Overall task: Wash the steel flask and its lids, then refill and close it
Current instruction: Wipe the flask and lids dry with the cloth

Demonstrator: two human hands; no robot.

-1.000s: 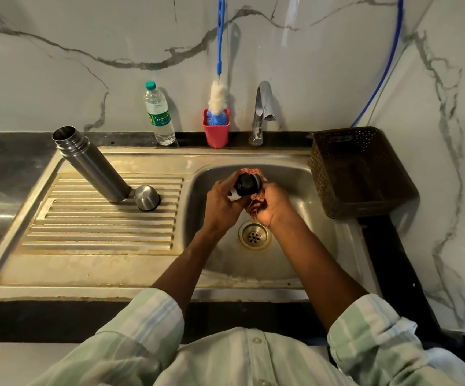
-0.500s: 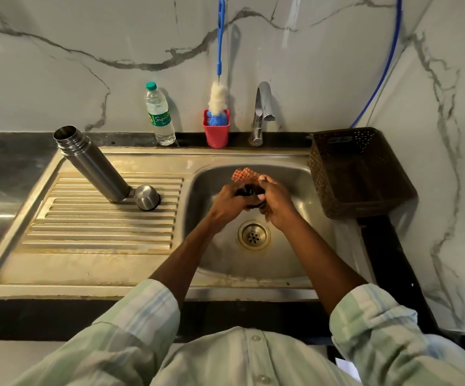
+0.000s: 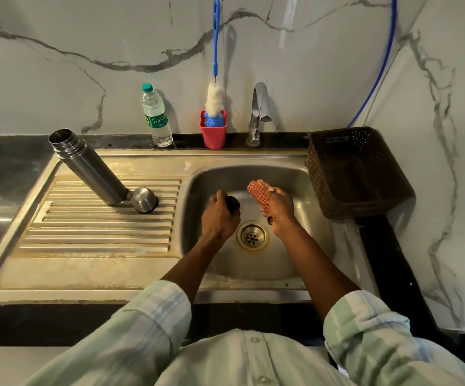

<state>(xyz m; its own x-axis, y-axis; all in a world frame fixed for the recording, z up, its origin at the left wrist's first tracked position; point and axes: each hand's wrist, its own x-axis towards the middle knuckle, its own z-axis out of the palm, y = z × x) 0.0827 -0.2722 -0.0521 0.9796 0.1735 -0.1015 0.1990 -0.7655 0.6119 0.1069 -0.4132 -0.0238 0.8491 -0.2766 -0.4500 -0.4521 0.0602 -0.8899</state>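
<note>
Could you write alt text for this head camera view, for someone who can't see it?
Over a steel sink, the left hand grips a black lid and the right hand holds a checked scrub cloth. An open steel flask and steel cap stand on the drainboard.

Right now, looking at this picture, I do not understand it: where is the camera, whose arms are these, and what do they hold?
The camera sits on a person's head and looks down, so the arms are that person's own. The left hand has its grip round a small black inner lid over the steel sink basin. The right hand holds an orange checked scrubbing cloth, apart from the lid. On the ribbed drainboard the open steel flask stands beside its round steel cap. Behind stand a clear plastic water bottle, a red cup with a blue-handled bottle brush, and the tap.
</note>
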